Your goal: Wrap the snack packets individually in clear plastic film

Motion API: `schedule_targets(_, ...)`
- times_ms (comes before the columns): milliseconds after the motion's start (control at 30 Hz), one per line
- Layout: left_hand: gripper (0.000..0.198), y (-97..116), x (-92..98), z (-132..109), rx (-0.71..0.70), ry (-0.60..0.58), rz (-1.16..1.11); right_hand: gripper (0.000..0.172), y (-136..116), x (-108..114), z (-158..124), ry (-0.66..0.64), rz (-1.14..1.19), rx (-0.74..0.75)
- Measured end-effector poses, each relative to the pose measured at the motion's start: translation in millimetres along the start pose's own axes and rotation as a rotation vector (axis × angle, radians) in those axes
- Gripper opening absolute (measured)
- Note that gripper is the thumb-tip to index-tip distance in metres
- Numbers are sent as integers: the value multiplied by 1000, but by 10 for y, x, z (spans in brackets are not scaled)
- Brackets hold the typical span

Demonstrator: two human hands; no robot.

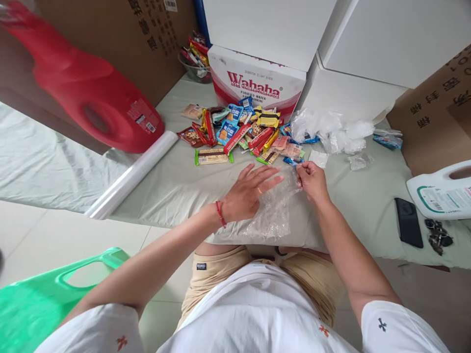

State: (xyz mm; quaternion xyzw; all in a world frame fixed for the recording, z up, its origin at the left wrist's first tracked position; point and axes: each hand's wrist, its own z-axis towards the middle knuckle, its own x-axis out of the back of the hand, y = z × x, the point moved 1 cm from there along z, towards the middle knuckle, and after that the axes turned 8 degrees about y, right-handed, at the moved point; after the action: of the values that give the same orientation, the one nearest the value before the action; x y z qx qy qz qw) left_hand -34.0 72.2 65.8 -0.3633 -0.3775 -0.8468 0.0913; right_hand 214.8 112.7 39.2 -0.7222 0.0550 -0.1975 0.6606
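Note:
A sheet of clear plastic wrap [274, 215] lies crinkled on the cloth-covered table in front of me. The fingertips of my right hand [312, 180] pinch its upper right part. With fingers spread, my left hand [248, 192] is over the left side of the wrap; whether it touches the plastic I cannot tell. Just beyond both hands is a pile of wrapped snacks [235, 139] in red, blue, yellow and green packets. A small blue packet [293, 160] lies right by my right fingertips. Crumpled clear plastic pieces [331, 130] are heaped behind my right hand.
A long plastic film roll [132, 175] and a red jug [91, 93] are at left. Behind the snacks stand a Wahaha carton [257, 83] and a bowl of snacks [195, 68]. At right lie a phone [408, 222], keys [438, 236] and a white bottle [443, 191].

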Motion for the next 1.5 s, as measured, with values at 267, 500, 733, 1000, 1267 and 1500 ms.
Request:
schedule_targets(267, 27, -220, 28, -31, -76, -240, -18, 27, 140, 252, 340, 41, -100, 102)
schedule_targets(500, 24, -191, 169, -599, -47, -227, 28, 39, 309, 473, 520, 114, -226, 163)
schedule_targets(733, 34, -231, 123, -727, 152, -137, -102, 63, 349, 585, -352, 35, -84, -260)
schedule_targets(1000, 44, -268, 1, -585, 300, -104, 88, 55, 363, 691, -550, -200, -61, -240)
schedule_targets(1267, 27, -290, 121, -846, 221, -138, -3, 24, 213, 1203, -350, 224, -844, 173)
schedule_targets(1500, 18, -183, 346, -779, 263, 15, 29, 37, -172, -131, -1452, -530, -573, 704)
